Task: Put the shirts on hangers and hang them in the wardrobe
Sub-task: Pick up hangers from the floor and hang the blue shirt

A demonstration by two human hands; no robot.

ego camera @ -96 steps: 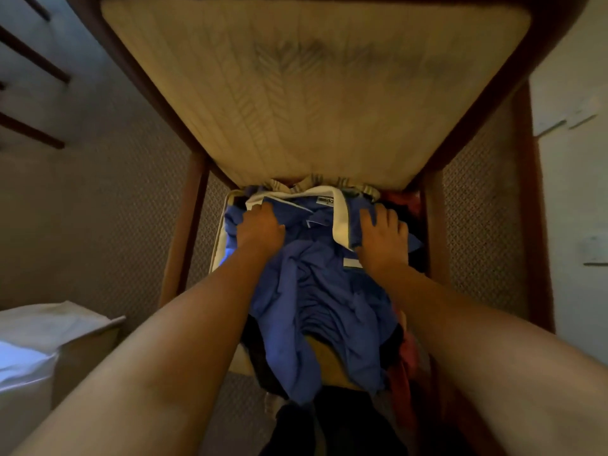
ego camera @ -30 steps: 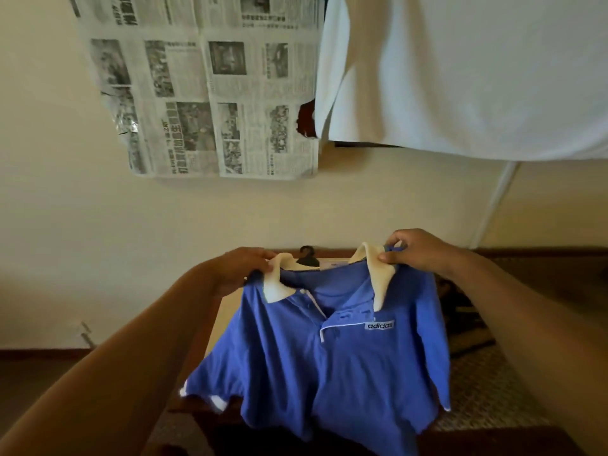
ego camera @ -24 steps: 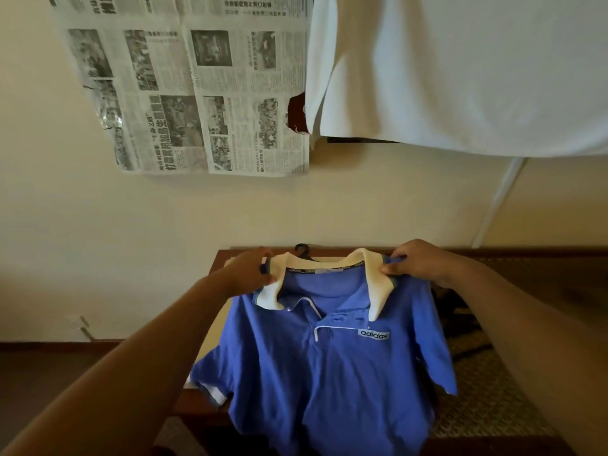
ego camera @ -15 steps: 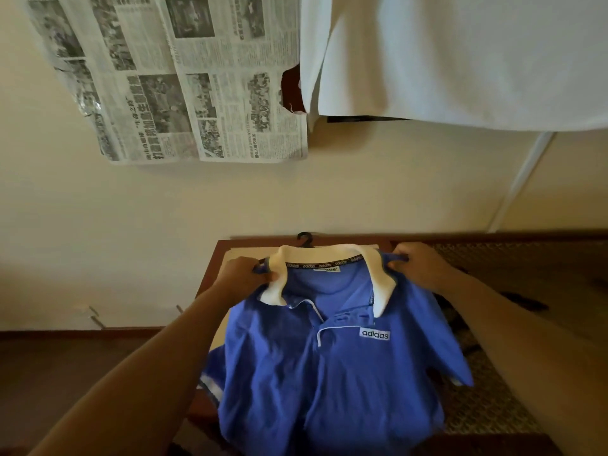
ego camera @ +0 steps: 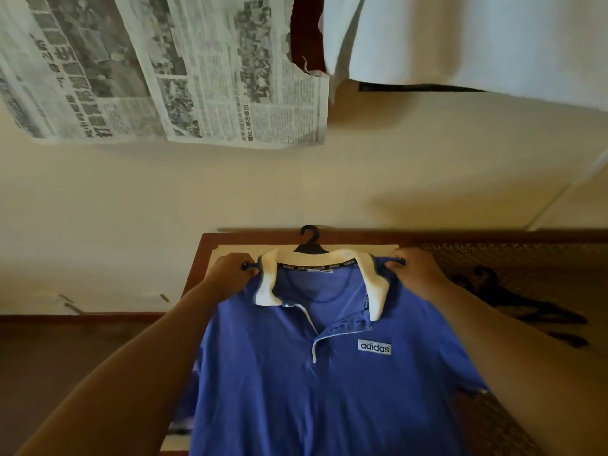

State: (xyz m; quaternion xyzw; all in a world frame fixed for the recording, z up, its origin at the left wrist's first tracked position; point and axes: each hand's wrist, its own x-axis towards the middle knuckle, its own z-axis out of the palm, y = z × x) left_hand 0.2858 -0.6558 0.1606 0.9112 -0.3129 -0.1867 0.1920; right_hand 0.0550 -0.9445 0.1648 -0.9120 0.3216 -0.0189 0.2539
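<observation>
shirt (ego camera: 329, 373) now lower, spread on table (ego camera: 194, 268) w/ hanger (ego camera: 310, 240) hook showing past collar. left hand (ego camera: 230, 269) & right hand (ego camera: 416, 271) each pinch a shoulder. more hangers (ego camera: 513, 301) lie right; newspaper (ego camera: 164, 67) & white cloth (ego camera: 477, 37) hang above.

Single head-worn view, wide-angle, looking forward and down, close over blue shirt (ego camera: 322, 373) at 6 o'clock. Wall with newspaper (ego camera: 171, 70) at 11 o'clock, white cloth (ego camera: 477, 37) at 1 o'clock. No second view.
</observation>
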